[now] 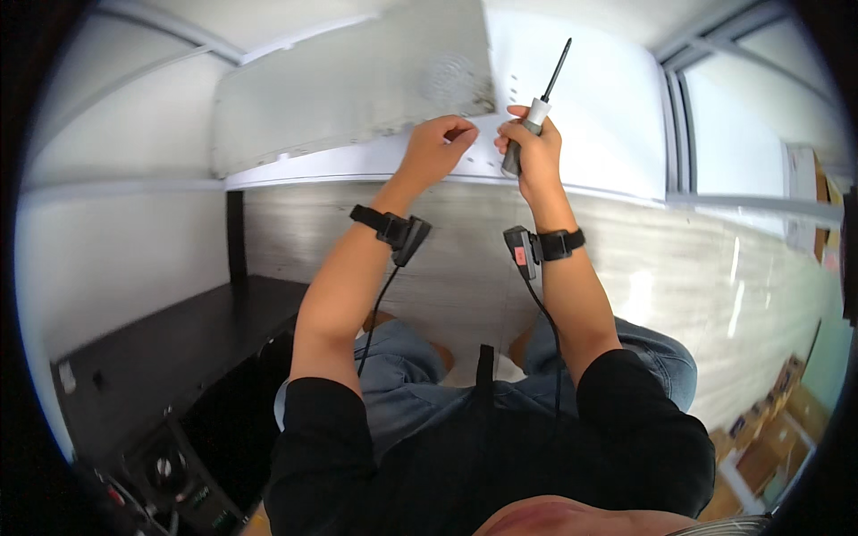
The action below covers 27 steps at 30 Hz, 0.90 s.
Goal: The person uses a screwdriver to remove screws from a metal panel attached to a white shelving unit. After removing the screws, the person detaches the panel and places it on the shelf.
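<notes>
My right hand (540, 150) is wrapped round the grey and white handle of a screwdriver (538, 112), whose dark shaft points up and away to the right. My left hand (440, 148) is closed, thumb and fingertips together at the near edge of a metal panel (344, 89). Whatever it may be pinching is hidden or too small to name. The grey sheet panel has a round patterned area near its right end and lies on a white table (599, 116). Several small dark pieces, perhaps screws (514, 89), lie by the panel's right end; more lie between my hands.
Metal frame posts (679, 125) rise to the right of the table. At lower left stands a black bench (179, 335) with dark equipment (165, 464) below it. Cardboard boxes (773, 438) sit at lower right. Cables (547, 313) run down from the devices strapped to my wrists.
</notes>
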### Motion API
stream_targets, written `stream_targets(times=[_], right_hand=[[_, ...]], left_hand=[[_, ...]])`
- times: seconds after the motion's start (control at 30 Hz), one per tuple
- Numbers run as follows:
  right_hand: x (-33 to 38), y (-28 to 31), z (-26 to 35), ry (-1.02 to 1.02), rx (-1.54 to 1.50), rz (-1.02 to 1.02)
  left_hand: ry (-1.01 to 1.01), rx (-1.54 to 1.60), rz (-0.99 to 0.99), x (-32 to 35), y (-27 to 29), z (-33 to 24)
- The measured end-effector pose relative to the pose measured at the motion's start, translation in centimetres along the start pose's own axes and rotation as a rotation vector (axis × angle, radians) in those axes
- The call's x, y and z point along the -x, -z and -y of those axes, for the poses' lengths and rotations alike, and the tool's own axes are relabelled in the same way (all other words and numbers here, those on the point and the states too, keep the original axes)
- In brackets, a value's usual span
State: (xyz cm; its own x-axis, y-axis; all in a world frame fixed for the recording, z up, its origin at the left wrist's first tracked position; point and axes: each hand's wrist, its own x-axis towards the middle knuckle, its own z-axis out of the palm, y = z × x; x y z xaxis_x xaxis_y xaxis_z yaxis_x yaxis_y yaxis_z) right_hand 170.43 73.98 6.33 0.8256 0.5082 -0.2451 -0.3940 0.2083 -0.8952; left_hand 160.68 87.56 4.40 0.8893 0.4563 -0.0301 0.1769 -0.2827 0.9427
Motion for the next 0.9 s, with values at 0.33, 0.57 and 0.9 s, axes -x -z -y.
stream_targets(times=[0.33, 0.57, 0.9], right_hand=[[6.2, -8.9, 9.9, -0.028, 0.011, 0.605], [11.4, -16.7, 19.0, -0.231, 0.238, 0.827], [24.5, -24.8, 40.4, -0.380, 0.401, 1.057]], left_hand=[[0.150, 0.532, -0.315, 4.2, 5.9, -16.1], [0.189, 0.701, -0.624, 10.9, 11.9, -24.6], [0.130, 1.035, -0.719, 23.6, 18.3, -47.2]])
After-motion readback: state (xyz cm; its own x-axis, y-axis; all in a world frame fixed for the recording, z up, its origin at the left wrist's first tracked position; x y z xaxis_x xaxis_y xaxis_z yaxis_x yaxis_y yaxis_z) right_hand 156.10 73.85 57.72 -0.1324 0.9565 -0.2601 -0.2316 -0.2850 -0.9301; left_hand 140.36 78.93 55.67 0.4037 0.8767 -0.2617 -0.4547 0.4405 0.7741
